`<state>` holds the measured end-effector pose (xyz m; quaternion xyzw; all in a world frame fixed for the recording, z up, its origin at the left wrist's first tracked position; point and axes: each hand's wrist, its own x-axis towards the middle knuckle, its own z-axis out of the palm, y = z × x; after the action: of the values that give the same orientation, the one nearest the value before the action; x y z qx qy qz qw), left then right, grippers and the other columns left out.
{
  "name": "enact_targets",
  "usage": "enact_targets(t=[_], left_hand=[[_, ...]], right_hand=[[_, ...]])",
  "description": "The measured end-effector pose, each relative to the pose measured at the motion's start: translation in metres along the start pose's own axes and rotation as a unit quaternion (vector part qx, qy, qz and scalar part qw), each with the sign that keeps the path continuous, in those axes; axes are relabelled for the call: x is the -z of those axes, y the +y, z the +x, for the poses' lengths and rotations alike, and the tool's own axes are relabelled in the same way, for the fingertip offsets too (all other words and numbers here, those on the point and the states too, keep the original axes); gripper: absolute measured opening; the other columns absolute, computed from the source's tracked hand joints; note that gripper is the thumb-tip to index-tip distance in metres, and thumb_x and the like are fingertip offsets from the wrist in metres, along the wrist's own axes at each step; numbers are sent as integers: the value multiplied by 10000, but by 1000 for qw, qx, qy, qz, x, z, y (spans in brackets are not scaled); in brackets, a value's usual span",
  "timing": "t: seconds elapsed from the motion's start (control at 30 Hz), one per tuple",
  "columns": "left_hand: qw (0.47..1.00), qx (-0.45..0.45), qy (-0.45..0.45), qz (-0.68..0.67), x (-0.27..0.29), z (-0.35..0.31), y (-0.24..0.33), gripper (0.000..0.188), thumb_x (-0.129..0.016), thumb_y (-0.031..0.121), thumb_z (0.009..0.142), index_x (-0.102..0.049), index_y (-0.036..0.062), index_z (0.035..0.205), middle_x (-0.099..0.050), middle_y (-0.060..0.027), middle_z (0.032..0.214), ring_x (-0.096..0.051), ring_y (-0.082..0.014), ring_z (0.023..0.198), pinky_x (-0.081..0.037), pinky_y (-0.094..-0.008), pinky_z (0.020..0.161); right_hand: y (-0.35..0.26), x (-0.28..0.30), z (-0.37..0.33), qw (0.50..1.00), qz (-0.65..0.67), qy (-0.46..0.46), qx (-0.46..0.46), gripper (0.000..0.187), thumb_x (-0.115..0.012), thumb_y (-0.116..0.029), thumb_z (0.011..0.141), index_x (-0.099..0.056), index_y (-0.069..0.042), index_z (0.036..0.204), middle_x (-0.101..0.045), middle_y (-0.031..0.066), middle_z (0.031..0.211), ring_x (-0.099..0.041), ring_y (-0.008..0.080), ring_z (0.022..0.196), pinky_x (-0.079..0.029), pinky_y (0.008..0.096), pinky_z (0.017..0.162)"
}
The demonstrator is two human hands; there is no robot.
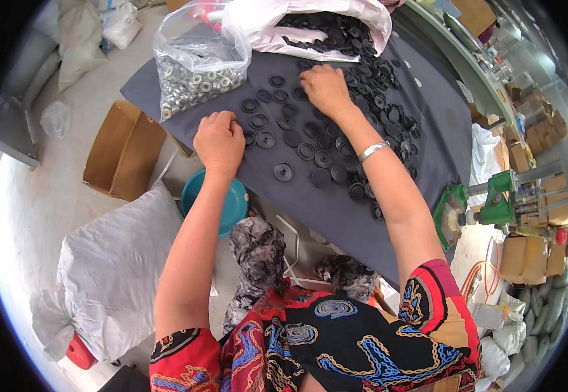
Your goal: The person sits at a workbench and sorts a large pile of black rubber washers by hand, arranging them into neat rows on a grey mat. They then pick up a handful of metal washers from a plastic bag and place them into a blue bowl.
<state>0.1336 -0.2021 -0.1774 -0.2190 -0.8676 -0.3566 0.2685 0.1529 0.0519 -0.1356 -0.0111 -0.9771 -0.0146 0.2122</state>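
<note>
Many black round ridged discs (305,151) lie spread over a dark grey cloth-covered table (421,59), thickest toward the right. At the table's left front edge, beside the nearest discs, my left hand (220,145) is closed with its fingers curled under; what they hold, if anything, is hidden. My right hand (326,90) reaches across to the far middle of the spread. Its fingers are bent down and drawn together beside a small black disc (300,93), and their tips do not show clearly. A bracelet (373,151) circles my right wrist.
A clear bag of small metal rings (200,85) stands at the table's far left, next to a white sack (258,29) spilling black discs. Left below are a cardboard box (124,151), a teal basin (233,208) and a big white sack (120,255). A green machine (497,198) stands right.
</note>
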Motion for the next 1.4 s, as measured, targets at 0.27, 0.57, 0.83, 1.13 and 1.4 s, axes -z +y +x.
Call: enact_targets(t=[0.27,0.57,0.83,1.13,1.4], left_hand=[[1000,-5,13,-8,-2,2,1,36,-612,87,754,-640,100,771,-628,-34,757,-601,-261,755,-483,-402,668],[1000,-10,5,-2,-3,2,-1,23,-617,88,734,-623,98,754,-614,-37,753,-584,-269,754,-488,-405,639],[1000,-3,1,-9,-2,-1,-1,28,-615,90,739,-629,97,762,-621,-35,772,-585,-267,764,-489,-404,647],[1000,-2,4,-17,-2,2,1,34,-618,85,735,-634,91,765,-629,-42,774,-591,-263,777,-489,-404,656],[1000,-3,16,-17,-2,1,-1,35,-621,80,731,-634,87,761,-630,-46,766,-593,-264,765,-490,-402,653]], right_hand=[[6,-10,7,993,-113,-34,26,179,-529,-112,818,-701,-85,863,-673,59,918,-587,246,1006,-411,430,819],[15,-10,8,997,59,38,-20,142,-584,-76,798,-676,-51,904,-639,174,921,-624,340,896,-477,452,789],[23,-10,18,996,79,9,-49,203,-619,-111,825,-670,-52,1012,-621,205,1005,-633,384,917,-511,449,814],[19,-28,28,994,-96,-52,-9,231,-615,-137,816,-645,-49,1028,-636,196,943,-663,374,832,-539,445,771],[23,-16,33,970,204,25,-132,190,-585,-88,789,-705,1,907,-683,217,792,-686,307,776,-538,390,700]])
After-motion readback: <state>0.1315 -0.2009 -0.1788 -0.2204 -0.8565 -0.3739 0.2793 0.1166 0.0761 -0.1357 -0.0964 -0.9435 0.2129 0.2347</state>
